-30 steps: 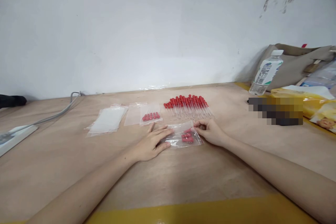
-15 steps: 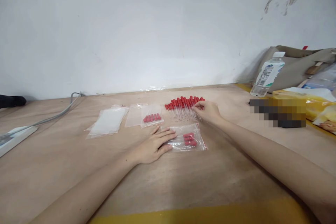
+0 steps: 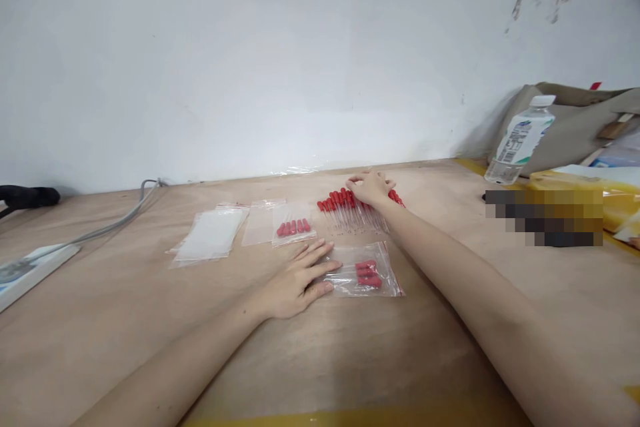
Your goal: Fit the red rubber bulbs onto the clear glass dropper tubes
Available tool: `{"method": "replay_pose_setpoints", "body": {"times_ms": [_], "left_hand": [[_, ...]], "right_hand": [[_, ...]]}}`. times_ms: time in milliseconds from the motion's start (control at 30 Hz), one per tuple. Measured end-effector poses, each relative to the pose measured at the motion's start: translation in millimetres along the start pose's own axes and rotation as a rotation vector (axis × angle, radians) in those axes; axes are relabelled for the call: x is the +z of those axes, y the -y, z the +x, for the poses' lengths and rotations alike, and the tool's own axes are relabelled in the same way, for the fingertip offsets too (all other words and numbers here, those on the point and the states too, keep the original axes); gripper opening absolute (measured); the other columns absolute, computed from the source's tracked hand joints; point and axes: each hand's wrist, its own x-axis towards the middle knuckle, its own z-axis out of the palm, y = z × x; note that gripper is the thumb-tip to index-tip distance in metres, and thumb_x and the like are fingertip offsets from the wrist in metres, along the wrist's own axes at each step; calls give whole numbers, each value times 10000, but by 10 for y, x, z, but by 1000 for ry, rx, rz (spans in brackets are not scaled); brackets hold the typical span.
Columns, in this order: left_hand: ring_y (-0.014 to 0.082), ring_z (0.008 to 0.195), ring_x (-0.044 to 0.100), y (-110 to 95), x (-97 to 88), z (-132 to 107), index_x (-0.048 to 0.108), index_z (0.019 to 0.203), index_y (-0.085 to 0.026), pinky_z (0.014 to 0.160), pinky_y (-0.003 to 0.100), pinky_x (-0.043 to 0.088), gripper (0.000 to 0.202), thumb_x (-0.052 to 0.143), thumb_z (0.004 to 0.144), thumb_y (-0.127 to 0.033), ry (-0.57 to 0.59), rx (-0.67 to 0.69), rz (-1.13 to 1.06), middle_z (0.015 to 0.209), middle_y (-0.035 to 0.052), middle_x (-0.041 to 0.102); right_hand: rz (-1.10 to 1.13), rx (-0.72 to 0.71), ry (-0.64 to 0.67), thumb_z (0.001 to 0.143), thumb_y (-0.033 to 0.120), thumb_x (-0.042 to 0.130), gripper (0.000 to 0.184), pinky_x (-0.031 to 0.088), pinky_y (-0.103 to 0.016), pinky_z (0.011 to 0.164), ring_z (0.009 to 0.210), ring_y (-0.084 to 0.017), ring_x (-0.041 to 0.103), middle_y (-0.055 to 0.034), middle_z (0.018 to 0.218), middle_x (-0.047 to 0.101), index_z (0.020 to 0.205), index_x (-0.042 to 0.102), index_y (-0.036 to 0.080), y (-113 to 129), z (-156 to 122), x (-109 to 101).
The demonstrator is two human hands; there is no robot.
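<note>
My left hand (image 3: 297, 283) lies flat with its fingers stretched out, the fingertips on the left end of a clear zip bag (image 3: 390, 283) that holds a few red-bulbed droppers. Beyond that bag, several glass droppers with red rubber bulbs (image 3: 336, 199) lie side by side, bulbs toward the wall. Over the right part of this row reaches my right hand (image 3: 373, 188), fingers apart and bent down at the bulbs. It covers some droppers, and I see nothing held in it. Another zip bag (image 3: 294, 238) with several droppers lies left of the row.
Flat zip bags (image 3: 207, 233) are stacked at the left, with one more bag (image 3: 257, 221) beside them. A grey cable (image 3: 120, 219) runs to a white power strip (image 3: 37, 273). At the right stand a plastic bottle (image 3: 520, 140), a grey bag (image 3: 565, 127) and a yellow package (image 3: 565, 180).
My right hand has moved from the tip side of the dropper row to its bulb end, nearer the wall, and its pinch has opened. My left hand remains on the bag.
</note>
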Motion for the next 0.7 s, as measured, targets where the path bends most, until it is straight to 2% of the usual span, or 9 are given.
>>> {"method": "replay_pose_setpoints", "body": {"times_ms": [100,167,233,300,367,500,700], "left_hand": [[209,1329,151,-22,-20,10,410,1283,-269,1079,437,162,426,358,887,-417,23,-26,8,1424,34,261],[206,1318,196,-30,-29,11,398,1287,-280,1080,448,147,428,356,886,-423,34,-38,2,1404,35,308],[204,1306,235,-33,-33,7,384,1292,-296,1077,459,142,428,356,886,-427,38,-42,-14,1394,31,331],[204,1301,248,-31,-34,4,376,1295,-299,1074,460,150,430,356,885,-429,37,-43,-25,1395,31,328],[204,1299,252,-29,-34,3,368,1300,-298,1074,460,152,437,356,884,-431,37,-44,-26,1395,33,330],[201,1297,257,-32,-43,6,365,1304,-283,1077,453,153,452,364,879,-438,29,-49,-19,1387,38,344],[195,1303,242,-54,-68,14,372,1302,-267,1080,444,155,460,354,880,-450,53,-74,4,1391,35,339]], "right_hand": [[372,-9,-34,737,398,537,236,345,-431,823,953,-234,481,-75,923,596,831,616,196,-22,-43,-184],[558,-54,-49,805,421,435,272,418,-297,686,763,-143,537,-38,836,599,925,529,195,-90,-163,-370],[784,-81,-77,793,469,453,303,406,-232,556,596,-103,515,2,736,577,955,451,213,-221,-357,-570],[841,-91,-103,761,500,502,337,390,-217,499,511,-87,485,29,683,557,935,413,226,-400,-593,-733],[862,-36,-143,743,524,521,362,393,-217,477,497,-90,489,34,658,549,906,394,226,-578,-822,-826],[918,108,-101,699,547,569,416,424,-227,478,492,-93,514,35,662,563,892,389,226,-761,-1118,-825],[1073,156,39,633,548,631,465,485,-255,544,540,-105,575,52,671,578,870,382,234,-703,-1232,-711]]}}
